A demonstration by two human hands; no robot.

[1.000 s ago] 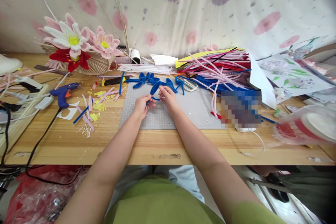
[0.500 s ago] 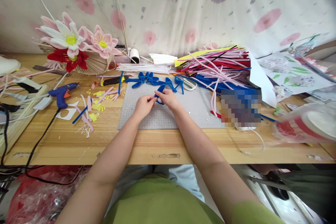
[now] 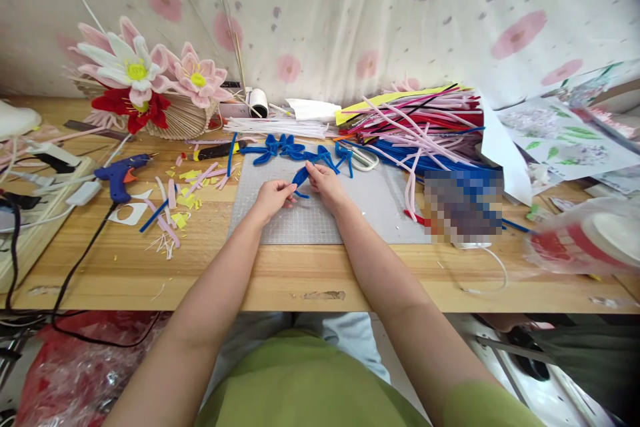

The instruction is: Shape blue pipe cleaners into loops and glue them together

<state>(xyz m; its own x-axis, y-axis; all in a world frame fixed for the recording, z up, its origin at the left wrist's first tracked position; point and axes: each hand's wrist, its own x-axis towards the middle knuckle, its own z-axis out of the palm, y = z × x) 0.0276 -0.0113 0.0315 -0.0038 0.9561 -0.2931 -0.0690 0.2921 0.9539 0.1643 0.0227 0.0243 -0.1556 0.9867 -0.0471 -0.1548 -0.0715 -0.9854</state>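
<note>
Pinching a fuzzy blue pipe cleaner [image 3: 301,178], bent into a narrow loop, between left hand [image 3: 271,197] and right hand [image 3: 323,181] over the grey cutting mat [image 3: 370,210], mid-table.

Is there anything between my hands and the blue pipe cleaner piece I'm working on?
Nothing visible. The left hand and right hand already pinch the blue pipe cleaner piece directly, above the grey cutting mat. The other blue loops lie behind it.

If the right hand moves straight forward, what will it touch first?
Probably the blue bows just beyond the right hand, at the mat's far edge; depth is uncertain.
</note>
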